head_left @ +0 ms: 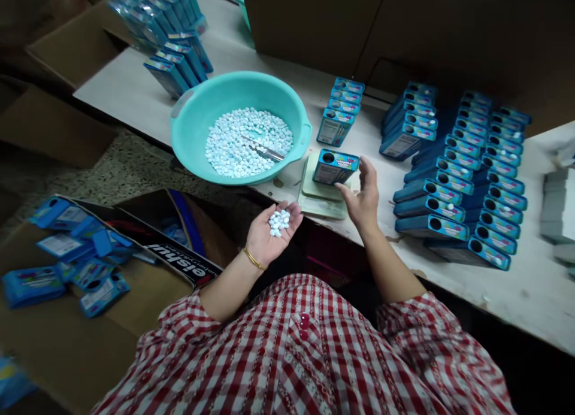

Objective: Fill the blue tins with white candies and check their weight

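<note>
My left hand (273, 234) is palm up and cupped, holding a small heap of white candies (279, 223) in front of the table edge. My right hand (363, 199) has its thumb and fingers at the right side of a small blue candy box (333, 170). That box stands upright on a pale green weighing scale (321, 206), with a dark round hole in its top. Left of the scale, a turquoise basin (193, 154) contains many more pale candies. A metal utensil (269, 153) lies among them, its working end partly buried.
Rows of upright blue boxes (449, 181) stand on the white table (489, 295) at right. A short row (339, 112) is behind the scale. More boxes (173, 67) are at back left. An open carton (148, 295) with loose blue boxes (94, 271) lies below left.
</note>
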Demonstrator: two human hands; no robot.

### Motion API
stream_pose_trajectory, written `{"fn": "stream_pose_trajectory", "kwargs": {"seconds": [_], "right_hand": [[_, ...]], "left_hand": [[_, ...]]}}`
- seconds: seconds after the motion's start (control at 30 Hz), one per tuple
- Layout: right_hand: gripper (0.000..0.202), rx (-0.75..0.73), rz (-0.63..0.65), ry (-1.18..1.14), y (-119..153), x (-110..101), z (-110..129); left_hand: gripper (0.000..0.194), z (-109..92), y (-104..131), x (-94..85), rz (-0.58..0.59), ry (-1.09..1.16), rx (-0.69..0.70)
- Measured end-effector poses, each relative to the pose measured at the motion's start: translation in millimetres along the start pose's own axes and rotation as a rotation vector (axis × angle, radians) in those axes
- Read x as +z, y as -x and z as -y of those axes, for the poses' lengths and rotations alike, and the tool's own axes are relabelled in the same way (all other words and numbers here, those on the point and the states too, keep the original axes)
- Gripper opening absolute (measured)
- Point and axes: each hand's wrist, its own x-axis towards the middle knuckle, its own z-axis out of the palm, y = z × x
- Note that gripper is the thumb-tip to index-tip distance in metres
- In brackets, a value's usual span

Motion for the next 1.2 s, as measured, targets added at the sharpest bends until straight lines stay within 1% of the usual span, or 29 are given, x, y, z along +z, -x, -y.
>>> {"fn": "stream_pose_trajectory", "kwargs": {"seconds": [0.03,0.07,0.1,0.13,0.2,0.3,0.4,0.47,0.5,0.6,0.77,0.87,0.97,1.07,1.2], "right_hand": [[0.050,-0.066,-0.004,0.109,11.3,-5.9,13.6],[0.043,-0.126,0.012,0.193,23.9,-10.9,27.4],[0.037,-0.185,0.069,0.254,36.9,-14.4,40.4],[0.035,-0.233,0.164,0.319,49.5,-16.3,51.6],[0.033,-0.279,0.341,0.376,70.3,-15.4,66.5],[0.035,-0.290,0.576,0.359,86.5,-8.2,72.0],[0.034,-0.322,0.785,0.429,90.7,-2.6,69.6],[0.030,-0.375,0.880,0.489,91.6,-2.1,68.1],[0.030,-0.410,0.907,0.500,91.9,-2.8,67.4],[0.033,-0.490,0.918,0.495,90.9,-7.2,65.2],[0.029,-0.544,0.903,0.440,80.6,-15.1,62.7],[0.028,-0.520,0.875,0.363,74.5,-18.2,63.0],[0.027,-0.465,0.827,0.230,63.9,-23.3,64.6],[0.025,-0.405,0.736,0.207,35.1,-32.6,68.5],[0.021,-0.414,0.531,0.352,-27.9,-40.7,72.1]], "left_hand": [[0.029,6.3,-1.0,-7.7,-0.008,-0.003,-0.033],[0.028,12.5,-2.3,-14.1,-0.012,-0.007,-0.067],[0.028,18.3,-4.0,-19.2,-0.013,-0.008,-0.099],[0.028,23.7,-5.9,-23.0,-0.017,-0.005,-0.127],[0.029,32.7,-10.6,-27.7,-0.027,0.019,-0.175],[0.029,40.6,-17.2,-32.1,-0.019,0.035,-0.254],[0.028,45.0,-20.4,-38.2,-0.007,-0.028,-0.304],[0.029,48.1,-20.4,-42.0,-0.036,-0.060,-0.305],[0.030,49.5,-19.8,-43.1,-0.053,-0.066,-0.308],[0.031,52.1,-16.9,-41.1,-0.073,-0.058,-0.327],[0.030,48.8,-13.3,-30.9,-0.114,-0.029,-0.328],[0.031,46.2,-14.2,-29.1,-0.090,-0.023,-0.328],[0.032,44.3,-16.5,-28.7,-0.040,-0.009,-0.327],[0.029,41.7,-18.1,-25.7,0.027,0.005,-0.319],[0.026,37.0,-18.3,-19.1,0.069,-0.013,-0.309]]}}
